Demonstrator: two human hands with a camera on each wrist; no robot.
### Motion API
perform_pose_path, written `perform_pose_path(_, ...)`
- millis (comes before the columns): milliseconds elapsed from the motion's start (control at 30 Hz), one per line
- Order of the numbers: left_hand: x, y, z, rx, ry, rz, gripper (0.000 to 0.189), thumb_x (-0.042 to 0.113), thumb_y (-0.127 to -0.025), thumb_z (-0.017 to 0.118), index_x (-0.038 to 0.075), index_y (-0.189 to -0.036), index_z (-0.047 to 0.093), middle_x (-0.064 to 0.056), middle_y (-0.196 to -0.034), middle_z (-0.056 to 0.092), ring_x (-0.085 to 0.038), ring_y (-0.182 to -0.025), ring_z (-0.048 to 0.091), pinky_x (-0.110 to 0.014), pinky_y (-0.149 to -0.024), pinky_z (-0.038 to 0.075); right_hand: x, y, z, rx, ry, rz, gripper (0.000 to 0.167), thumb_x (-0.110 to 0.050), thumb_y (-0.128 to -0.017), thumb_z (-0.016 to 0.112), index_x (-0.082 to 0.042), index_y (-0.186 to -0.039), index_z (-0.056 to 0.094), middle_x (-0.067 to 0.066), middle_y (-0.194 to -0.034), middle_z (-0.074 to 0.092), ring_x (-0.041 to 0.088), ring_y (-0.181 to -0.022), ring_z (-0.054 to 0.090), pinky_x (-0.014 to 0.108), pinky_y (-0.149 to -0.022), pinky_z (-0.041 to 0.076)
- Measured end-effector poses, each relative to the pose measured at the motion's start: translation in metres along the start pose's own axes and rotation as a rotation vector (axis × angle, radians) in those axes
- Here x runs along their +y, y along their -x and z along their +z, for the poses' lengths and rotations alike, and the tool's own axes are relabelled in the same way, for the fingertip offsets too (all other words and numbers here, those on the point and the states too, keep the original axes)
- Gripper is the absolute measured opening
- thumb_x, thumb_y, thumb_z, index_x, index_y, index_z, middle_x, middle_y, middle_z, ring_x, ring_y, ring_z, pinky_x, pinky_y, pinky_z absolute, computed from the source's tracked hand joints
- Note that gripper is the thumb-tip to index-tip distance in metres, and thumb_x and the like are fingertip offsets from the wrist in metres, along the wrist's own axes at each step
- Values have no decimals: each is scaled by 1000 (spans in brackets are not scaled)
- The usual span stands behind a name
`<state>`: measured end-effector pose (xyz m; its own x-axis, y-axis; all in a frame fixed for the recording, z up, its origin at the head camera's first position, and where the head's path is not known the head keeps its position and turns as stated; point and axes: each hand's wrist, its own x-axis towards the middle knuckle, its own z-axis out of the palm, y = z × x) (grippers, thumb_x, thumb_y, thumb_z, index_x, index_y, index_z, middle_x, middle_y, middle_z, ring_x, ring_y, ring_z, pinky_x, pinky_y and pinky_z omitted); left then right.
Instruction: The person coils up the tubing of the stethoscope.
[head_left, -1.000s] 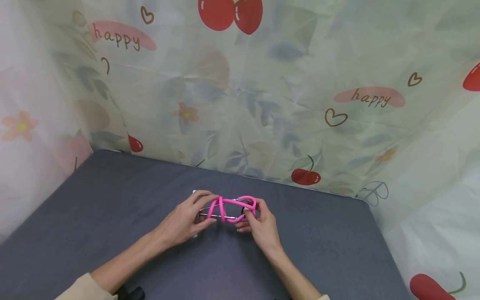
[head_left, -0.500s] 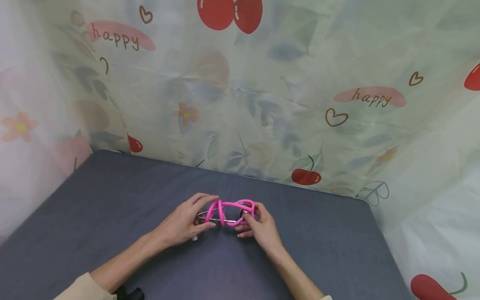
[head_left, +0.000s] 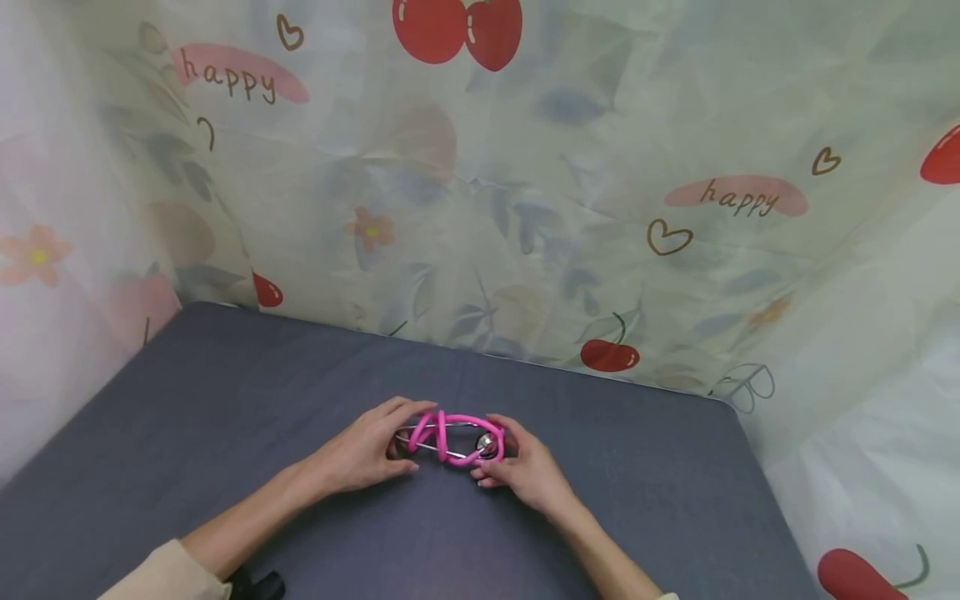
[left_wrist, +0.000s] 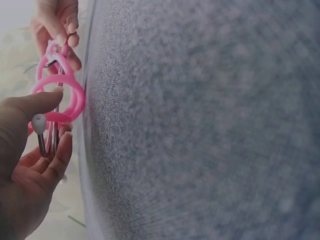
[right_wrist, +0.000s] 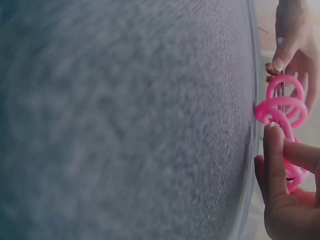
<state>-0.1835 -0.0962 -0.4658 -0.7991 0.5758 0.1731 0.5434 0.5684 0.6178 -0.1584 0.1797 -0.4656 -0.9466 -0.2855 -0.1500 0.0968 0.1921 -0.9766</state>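
A stethoscope [head_left: 442, 432] with pink tubing wound in loops around its metal ear tubes lies between both hands, close over the table. My left hand [head_left: 367, 446] holds its ear-tube end, thumb on the near side and fingers on the far side. A white ear tip [left_wrist: 38, 123] sticks out beside that thumb in the left wrist view. My right hand [head_left: 528, 467] grips the other end, fingers curled round the pink loops. Just inside that hand shows the round silver chest piece [head_left: 486, 444]. In the right wrist view, my right fingers [right_wrist: 274, 155] partly hide the tubing.
A dark grey cloth-covered table [head_left: 247, 392] spreads beneath the hands. Behind it and along both sides hangs a printed curtain [head_left: 480, 250] with cherries and hearts. A small black object [head_left: 262, 586] shows beside the left sleeve [head_left: 168, 575].
Both hands have brought the stethoscope down and slightly nearer. My right thumb has slid off the chest piece toward the near edge, so its silver face now shows.
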Motion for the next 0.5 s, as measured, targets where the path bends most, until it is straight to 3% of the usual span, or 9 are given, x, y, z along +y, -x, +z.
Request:
perform_pose_path(233,-1,1,1,-3,-24,14,81,25,-80,85,22,-149,44,-1,-127,53,-9,-86,59,-25,-72,50,4,1,-4,24,202,-50,68,4,-85,73,0,-146,43,22,-115,62,28,-75,73,33,-65,58)
perform_pose_path(467,-1,2,0,17,-52,46,78,28,-79,86,22,-147,47,0,-128,54,-11,-96,60,-27,-75,50,3,3,-7,70,470,-64,66,-13,-82,82,-8,-141,52,2,-79,71,9,-66,69,26,-59,51)
perform_pose_path(500,-1,2,0,24,-58,49,78,29,-79,86,24,-147,47,1,-127,54,-11,-96,59,-27,-75,50,4,3,-8,75,490,-71,65,-14,-82,82,-8,-140,53,1,-80,70,9,-65,68,26,-58,50)
